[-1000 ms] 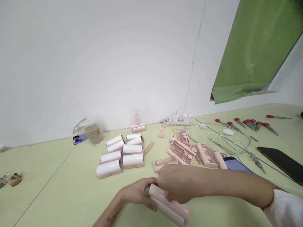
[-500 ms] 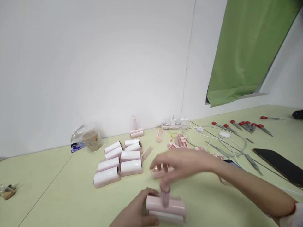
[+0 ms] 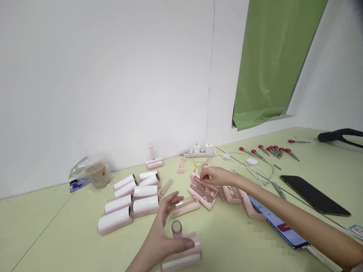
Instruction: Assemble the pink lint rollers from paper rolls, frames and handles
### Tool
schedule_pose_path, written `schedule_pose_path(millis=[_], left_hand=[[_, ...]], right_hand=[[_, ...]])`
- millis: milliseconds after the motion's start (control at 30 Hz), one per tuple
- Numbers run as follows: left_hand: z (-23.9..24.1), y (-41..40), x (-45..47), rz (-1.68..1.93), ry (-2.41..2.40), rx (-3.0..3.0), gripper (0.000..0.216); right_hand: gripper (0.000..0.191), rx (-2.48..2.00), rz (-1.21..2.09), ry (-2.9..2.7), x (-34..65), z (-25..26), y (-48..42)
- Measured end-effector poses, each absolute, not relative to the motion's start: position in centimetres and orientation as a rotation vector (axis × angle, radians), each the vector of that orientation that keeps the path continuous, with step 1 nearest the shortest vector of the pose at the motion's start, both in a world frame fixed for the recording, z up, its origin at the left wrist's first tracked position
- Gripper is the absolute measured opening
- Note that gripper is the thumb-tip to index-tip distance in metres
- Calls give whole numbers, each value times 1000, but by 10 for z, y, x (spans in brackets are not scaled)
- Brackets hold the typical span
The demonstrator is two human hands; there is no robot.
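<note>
A pink lint roller (image 3: 195, 246) with a white roll stands near the front edge, its short hollow handle upright. My left hand (image 3: 160, 234) is beside it, fingers spread, with the thumb reaching across the roller's top. Farther back, my right hand (image 3: 214, 175) is over a group of pink plastic parts. Its fingers are bent down and together at an open pink housing (image 3: 203, 192); what they pinch, if anything, is hidden. Between the hands lies another pink housing with a clear cover (image 3: 185, 206). A loose clear pink handle tube (image 3: 166, 187) lies behind my left fingers.
Several white rolls in pink holders (image 3: 116, 221) lie at left. An assembled lint roller (image 3: 154, 162) leans by the wall, near a power strip (image 3: 198, 153). Phones (image 3: 314, 194), cables and red-capped screwdrivers (image 3: 273, 151) occupy the right. A bagged cup (image 3: 98, 174) stands at left.
My right hand has left the lint roller's handle and moved back to the pink parts. My left hand has loosened from the roller's side and opened. The view has turned right.
</note>
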State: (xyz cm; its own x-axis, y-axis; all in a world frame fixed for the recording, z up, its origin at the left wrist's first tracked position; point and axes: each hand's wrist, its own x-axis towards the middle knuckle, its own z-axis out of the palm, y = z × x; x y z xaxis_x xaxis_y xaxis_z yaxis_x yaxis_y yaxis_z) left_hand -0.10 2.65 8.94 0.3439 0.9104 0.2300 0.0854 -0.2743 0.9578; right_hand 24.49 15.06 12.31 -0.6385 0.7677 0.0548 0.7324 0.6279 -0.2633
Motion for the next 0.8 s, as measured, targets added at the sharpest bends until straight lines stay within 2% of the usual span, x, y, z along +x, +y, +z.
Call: schedule_pose_path(millis=[100,133,300,467,667,800], left_hand=[[85,29,24,1023,814,1491,28],[80,29,30,1011,810,1414,21],[55,34,38,1166,769,1204,27],[45,40,37,1211,494,1179,41],[55,32,40,1289,480,987,56],[59,28,40,1293,511,943,54]], right_hand=[[21,-1310,286,-2676,258,110,142],[22,-1334,261,-2657,262,106,141],[28,-1477,169,-2536,285,92,142],[33,-1519,213,-2509,293,71,149],[20,-1473,316,-2346,295,69,149],[18,-1414,397,-2120,285,83,133]])
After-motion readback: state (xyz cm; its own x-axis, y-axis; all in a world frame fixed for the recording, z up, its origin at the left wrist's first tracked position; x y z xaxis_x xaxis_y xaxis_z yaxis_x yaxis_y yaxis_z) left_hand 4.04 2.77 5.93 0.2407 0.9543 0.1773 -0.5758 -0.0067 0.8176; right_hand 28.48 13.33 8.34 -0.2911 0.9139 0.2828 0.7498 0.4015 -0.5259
